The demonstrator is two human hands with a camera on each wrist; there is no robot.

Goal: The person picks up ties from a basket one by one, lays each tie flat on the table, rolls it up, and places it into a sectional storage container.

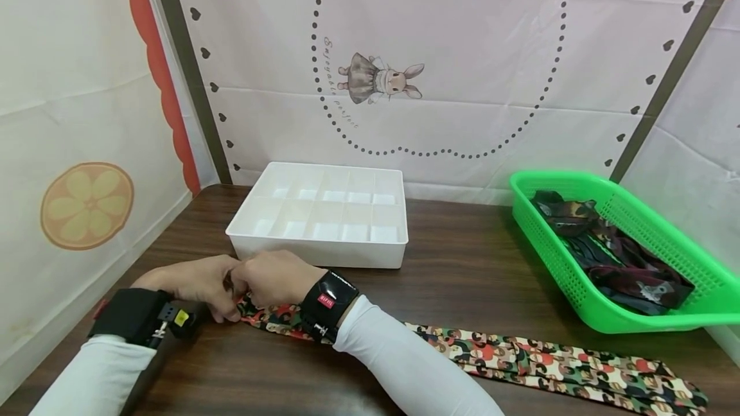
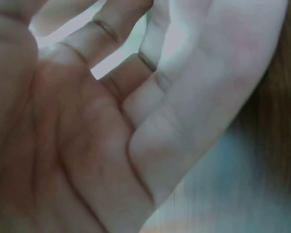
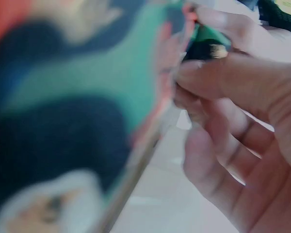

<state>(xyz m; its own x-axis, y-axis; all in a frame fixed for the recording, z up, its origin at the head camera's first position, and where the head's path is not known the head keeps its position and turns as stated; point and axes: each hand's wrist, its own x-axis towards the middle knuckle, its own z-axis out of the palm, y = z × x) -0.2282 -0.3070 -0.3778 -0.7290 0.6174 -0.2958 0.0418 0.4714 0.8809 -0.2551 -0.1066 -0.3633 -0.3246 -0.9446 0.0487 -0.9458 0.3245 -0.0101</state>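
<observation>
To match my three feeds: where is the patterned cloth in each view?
Head: cloth runs from the left hand toward lower right.
Left wrist: can't make it out.
Right wrist: blurred, filling most of the left side.
Shared landmark: left hand; fills most of left wrist view, upper right in right wrist view.

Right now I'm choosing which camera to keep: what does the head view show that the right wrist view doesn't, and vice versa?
Only head: the green basket and the rabbit print. Only right wrist: the palm side of the right hand, its thumb against the patterned fabric. Both: that fabric, the right hand and the left hand.
</observation>
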